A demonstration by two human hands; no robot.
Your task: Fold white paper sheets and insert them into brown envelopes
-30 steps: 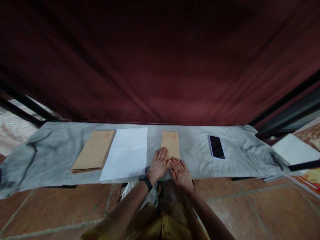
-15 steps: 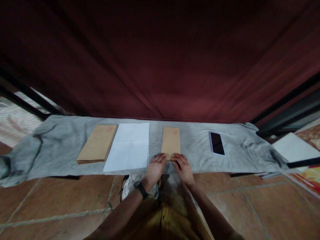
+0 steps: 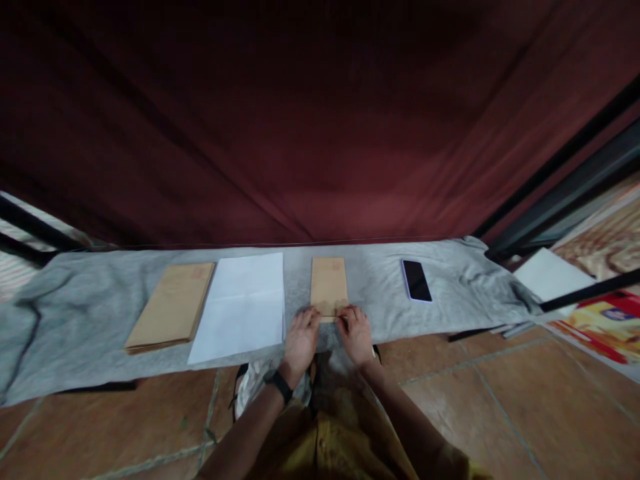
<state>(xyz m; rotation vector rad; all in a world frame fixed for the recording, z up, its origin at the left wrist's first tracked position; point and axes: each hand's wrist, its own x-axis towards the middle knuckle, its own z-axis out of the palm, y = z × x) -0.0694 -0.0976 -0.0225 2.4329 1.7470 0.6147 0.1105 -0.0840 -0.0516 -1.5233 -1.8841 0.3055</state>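
A single brown envelope (image 3: 329, 283) lies lengthwise on the grey cloth (image 3: 75, 313) in front of me. My left hand (image 3: 301, 339), with a black wristband, rests at the envelope's near left corner, fingers curled onto its edge. At the near right corner sits my right hand (image 3: 356, 333), its fingertips pinching the same near edge. To the left lie white paper sheets (image 3: 241, 305) and a stack of brown envelopes (image 3: 173, 313).
A black phone (image 3: 417, 280) lies on the cloth to the right. White sheets (image 3: 547, 275) and a red and yellow printed item (image 3: 603, 325) sit on the floor far right. A dark red curtain (image 3: 320, 133) hangs behind. Brown tiled floor (image 3: 525, 400) lies below.
Both hands slid back from lying flat on the envelope to its near edge, where the fingers now curl on the corners. The view shifted slightly left.
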